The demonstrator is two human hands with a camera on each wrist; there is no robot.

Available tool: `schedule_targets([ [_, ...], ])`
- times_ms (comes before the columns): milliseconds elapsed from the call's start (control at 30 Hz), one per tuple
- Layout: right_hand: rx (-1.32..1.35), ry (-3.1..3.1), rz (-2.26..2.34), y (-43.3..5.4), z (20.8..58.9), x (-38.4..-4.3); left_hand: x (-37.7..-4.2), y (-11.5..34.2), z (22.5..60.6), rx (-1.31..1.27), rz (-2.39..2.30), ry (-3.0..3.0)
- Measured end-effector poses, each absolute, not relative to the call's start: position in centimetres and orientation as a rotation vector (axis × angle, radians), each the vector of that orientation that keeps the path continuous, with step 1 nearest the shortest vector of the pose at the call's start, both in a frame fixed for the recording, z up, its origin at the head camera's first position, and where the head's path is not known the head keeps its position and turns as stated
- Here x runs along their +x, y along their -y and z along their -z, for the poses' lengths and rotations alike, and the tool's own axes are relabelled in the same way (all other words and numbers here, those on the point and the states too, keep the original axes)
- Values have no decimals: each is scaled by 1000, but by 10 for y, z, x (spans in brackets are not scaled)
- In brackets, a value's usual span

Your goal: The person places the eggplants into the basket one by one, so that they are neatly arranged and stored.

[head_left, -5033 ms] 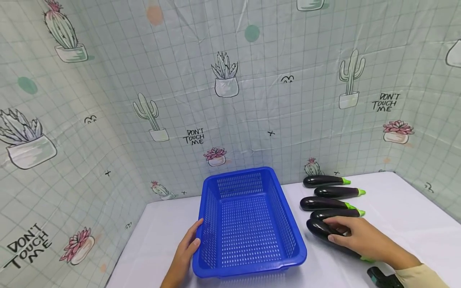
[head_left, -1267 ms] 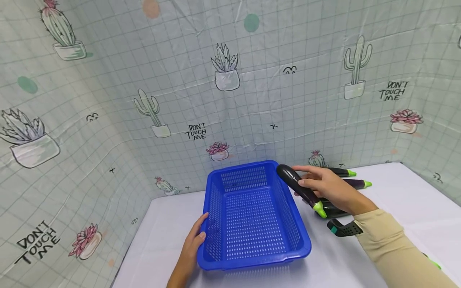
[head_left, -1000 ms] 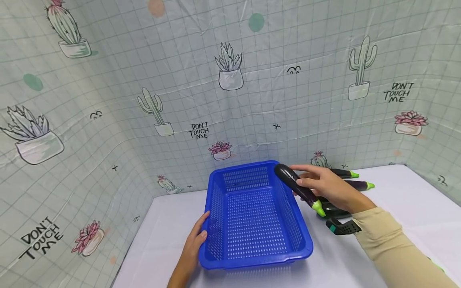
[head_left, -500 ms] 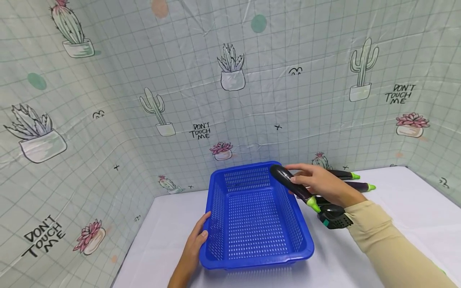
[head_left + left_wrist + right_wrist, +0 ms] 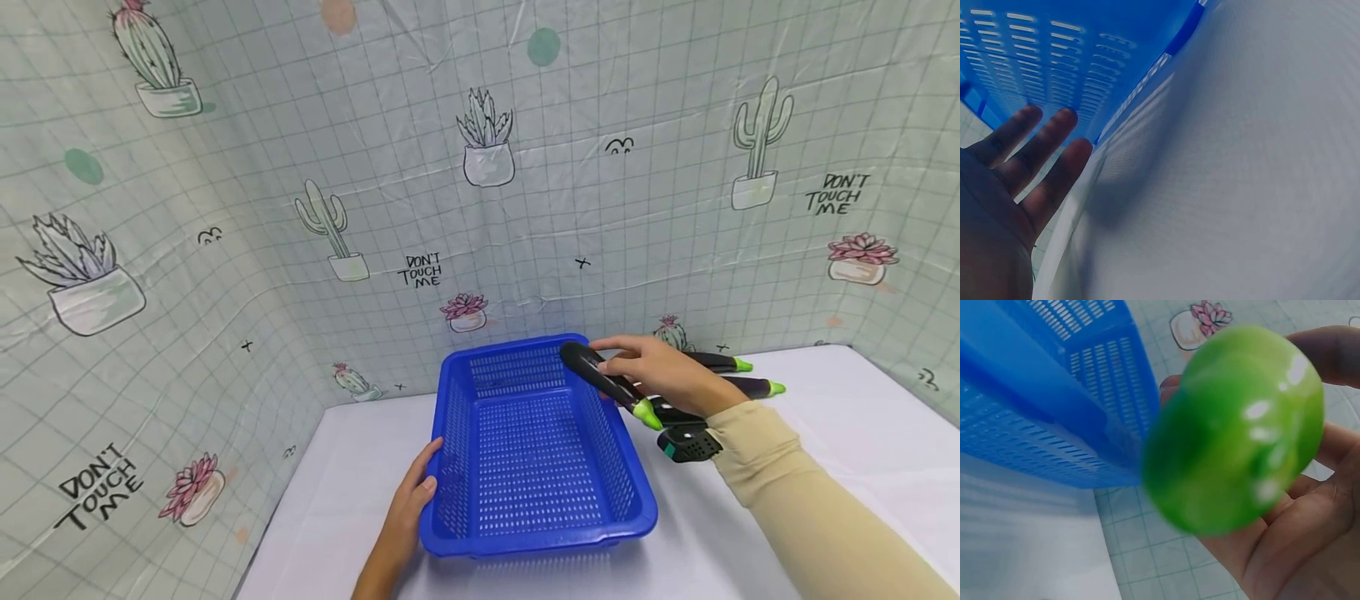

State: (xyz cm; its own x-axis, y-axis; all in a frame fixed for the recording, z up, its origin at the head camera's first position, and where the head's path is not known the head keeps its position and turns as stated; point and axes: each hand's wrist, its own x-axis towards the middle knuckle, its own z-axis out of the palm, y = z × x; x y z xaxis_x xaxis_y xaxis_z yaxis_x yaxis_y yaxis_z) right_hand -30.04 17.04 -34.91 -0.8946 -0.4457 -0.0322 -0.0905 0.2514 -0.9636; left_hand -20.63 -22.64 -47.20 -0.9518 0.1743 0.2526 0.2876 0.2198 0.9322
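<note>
My right hand grips a dark purple eggplant by its side, thumb on top. The eggplant slants over the far right corner of a blue perforated plastic basket, rounded end toward the back, green stem toward me. In the right wrist view its green stem looms close and blurred, beside the basket's wall. My left hand touches the basket's left side near the rim. In the left wrist view, fingers reach nearly straight along the slotted outer wall.
Beyond my right hand, an eggplant and another eggplant lie on the white table. Dark eggplant shapes nearer in are partly covered by my hand and the black wrist device. A cactus-print cloth stands behind the basket.
Five seconds ago my right hand was on the nearest eggplant on the table. Now it holds an eggplant up at the basket, having moved slightly left in the last second. My left hand stays put.
</note>
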Motion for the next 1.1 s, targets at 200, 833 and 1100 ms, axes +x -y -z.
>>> schedule_targets([
  [200, -492, -2215, 1669, -166, 349, -308, -206, 226, 473, -453, 1860, 2372],
  [833, -421, -2149, 1728, -156, 352, -325, -205, 225, 471, -453, 1881, 2383],
  [1100, -454, -2189, 1693, -150, 355, -331, -207, 225, 472, -477, 1891, 2370],
])
